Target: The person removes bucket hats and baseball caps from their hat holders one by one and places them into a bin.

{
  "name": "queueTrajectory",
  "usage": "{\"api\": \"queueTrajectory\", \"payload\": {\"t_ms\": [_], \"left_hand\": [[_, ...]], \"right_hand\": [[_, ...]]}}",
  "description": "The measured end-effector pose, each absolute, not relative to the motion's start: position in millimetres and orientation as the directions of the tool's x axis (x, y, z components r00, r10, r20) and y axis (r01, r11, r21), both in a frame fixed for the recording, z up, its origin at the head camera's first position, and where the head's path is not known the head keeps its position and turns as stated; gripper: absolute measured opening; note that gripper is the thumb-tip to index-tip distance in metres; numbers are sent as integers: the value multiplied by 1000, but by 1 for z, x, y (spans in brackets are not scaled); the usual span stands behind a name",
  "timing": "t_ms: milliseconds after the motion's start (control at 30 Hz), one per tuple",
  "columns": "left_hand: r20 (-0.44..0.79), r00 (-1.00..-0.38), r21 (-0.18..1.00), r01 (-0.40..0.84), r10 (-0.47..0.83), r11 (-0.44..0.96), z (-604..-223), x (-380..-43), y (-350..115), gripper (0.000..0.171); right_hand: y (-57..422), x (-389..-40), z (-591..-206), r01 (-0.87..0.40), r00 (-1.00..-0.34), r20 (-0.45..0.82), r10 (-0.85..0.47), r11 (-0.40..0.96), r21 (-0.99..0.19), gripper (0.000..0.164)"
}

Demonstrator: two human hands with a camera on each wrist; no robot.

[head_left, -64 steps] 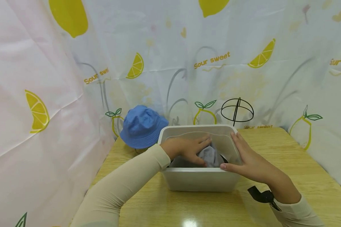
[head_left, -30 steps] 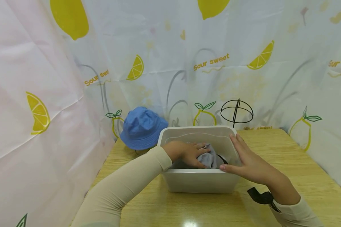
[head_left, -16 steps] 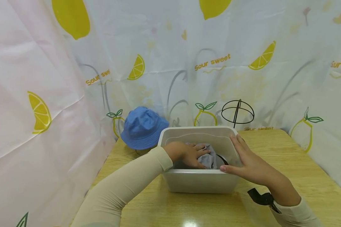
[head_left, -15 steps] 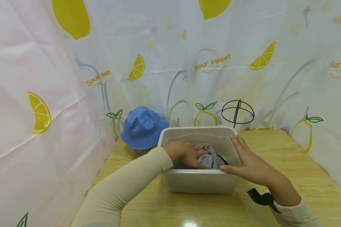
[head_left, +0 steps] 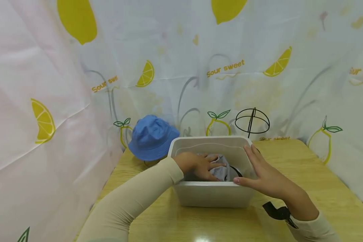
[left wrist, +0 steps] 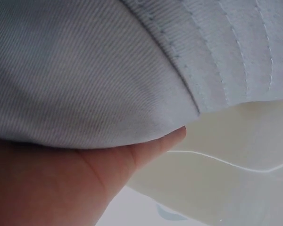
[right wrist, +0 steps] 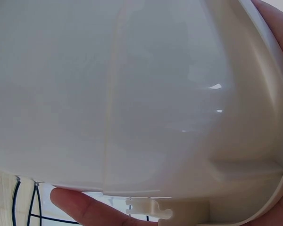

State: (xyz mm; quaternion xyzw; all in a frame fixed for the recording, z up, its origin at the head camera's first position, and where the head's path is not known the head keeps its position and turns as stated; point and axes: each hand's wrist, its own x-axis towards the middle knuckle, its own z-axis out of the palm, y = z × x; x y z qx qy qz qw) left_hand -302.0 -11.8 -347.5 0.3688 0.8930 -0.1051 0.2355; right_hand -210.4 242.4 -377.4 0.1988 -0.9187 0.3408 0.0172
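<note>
"what do the hands do?"

"near us, the right hand [head_left: 266, 178] grips the right side of the bin [head_left: 211, 195]."

"and the left hand [head_left: 198, 166]?"

"its fingers are spread, resting on the gray hat [head_left: 222, 173] in the bin."

"is that hat hard?"

"i think it's soft and light, not slippery. hold it by the stitched brim [left wrist: 247, 52], which may be stiffer."

"what's far?"

"a blue hat [head_left: 152, 139] on the left, a wire stand [head_left: 251, 122] on the right."
</note>
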Motion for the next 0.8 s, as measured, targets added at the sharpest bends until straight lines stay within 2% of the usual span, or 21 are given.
{"api": "queueTrajectory", "payload": {"t_ms": [233, 433, 667, 800], "left_hand": [[-495, -616, 71, 674, 613, 736, -346, -300, -13, 74], [-482, -633, 76, 658, 605, 749, -344, -303, -16, 74], [-494, -598, 101, 682, 631, 725, -347, -308, -14, 72], [-504, -585, 68, 706, 635, 705, -348, -309, -12, 69]], "right_hand": [[241, -209, -377, -376, -920, 161, -357, 688, -621, 113], [240, -215, -374, -382, -919, 167, -358, 693, -612, 112], [241, -214, -376, -373, -922, 155, -355, 704, -604, 111], [242, -213, -376, -367, -924, 150, -352, 702, -610, 111]]}}
